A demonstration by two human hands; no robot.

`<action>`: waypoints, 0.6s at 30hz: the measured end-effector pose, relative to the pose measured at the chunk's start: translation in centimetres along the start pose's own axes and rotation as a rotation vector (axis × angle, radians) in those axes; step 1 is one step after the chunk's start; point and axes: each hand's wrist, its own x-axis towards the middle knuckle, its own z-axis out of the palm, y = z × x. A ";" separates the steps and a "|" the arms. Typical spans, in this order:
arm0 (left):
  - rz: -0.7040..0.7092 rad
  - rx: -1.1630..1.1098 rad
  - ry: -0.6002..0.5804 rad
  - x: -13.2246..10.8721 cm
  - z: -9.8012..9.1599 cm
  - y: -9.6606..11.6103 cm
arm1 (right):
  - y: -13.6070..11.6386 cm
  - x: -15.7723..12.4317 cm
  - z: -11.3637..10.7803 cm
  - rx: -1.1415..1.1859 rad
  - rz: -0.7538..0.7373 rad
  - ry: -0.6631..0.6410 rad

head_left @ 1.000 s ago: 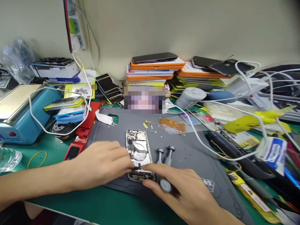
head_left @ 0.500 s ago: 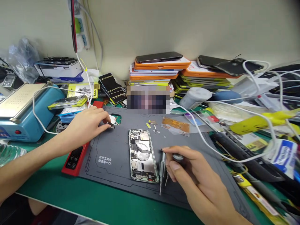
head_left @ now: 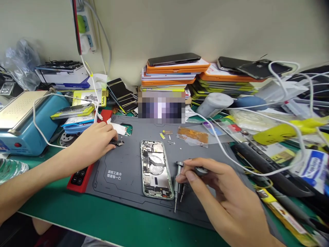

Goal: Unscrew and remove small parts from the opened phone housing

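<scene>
My left hand [head_left: 99, 140] is closed at the left of the grey mat [head_left: 128, 188]. Between its fingertips sits a small dark phone part [head_left: 119, 142], low over or on the mat. A piece of white material [head_left: 117, 128] lies just beyond. My right hand [head_left: 226, 199] has its fingertips around the upper handle of a silver screwdriver [head_left: 177, 187], whose tip points toward me. A second screwdriver [head_left: 183, 192] is partly hidden behind the fingers. Between the hands lies an opened phone [head_left: 156, 169], its inner parts exposed.
Small loose parts [head_left: 166, 134] and an orange-brown sheet [head_left: 193, 135] lie beyond the phone. A white cable [head_left: 223, 154] curves across the mat's right side. At left stands a blue machine [head_left: 38, 127]; stacked orange cases [head_left: 177, 70] stand at the back.
My left hand has lowered the dark part slightly, and the white material shows more fully beside it. My right fingertips have shifted around the silver screwdriver's handle. The phone stays put.
</scene>
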 end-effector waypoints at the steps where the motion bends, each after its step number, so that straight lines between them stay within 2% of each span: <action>1: 0.004 -0.015 -0.003 0.0 0.1 0.0 | 0.0 0.0 0.0 -0.015 -0.015 0.004; 4: -0.001 -0.040 0.001 -0.2 0.2 -0.1 | 0.2 0.0 0.2 -0.080 -0.082 0.006; 8: 0.035 -0.050 0.006 -0.7 -0.3 0.7 | 0.6 0.3 -0.1 -0.292 -0.240 -0.014; 10: 0.110 -0.067 0.004 -1.0 -0.7 2.0 | 0.7 0.7 -0.4 -0.395 -0.338 -0.029; 13: 0.165 -0.098 0.081 -1.7 -1.0 4.6 | 0.7 1.3 -0.7 -0.499 -0.444 -0.040; 15: 0.215 -0.174 0.076 -1.9 -0.8 6.1 | 0.7 1.4 -0.7 -0.539 -0.467 -0.059; 18: 0.375 -0.268 0.047 -1.9 0.1 7.2 | 1.0 1.3 -0.4 -0.526 -0.423 -0.109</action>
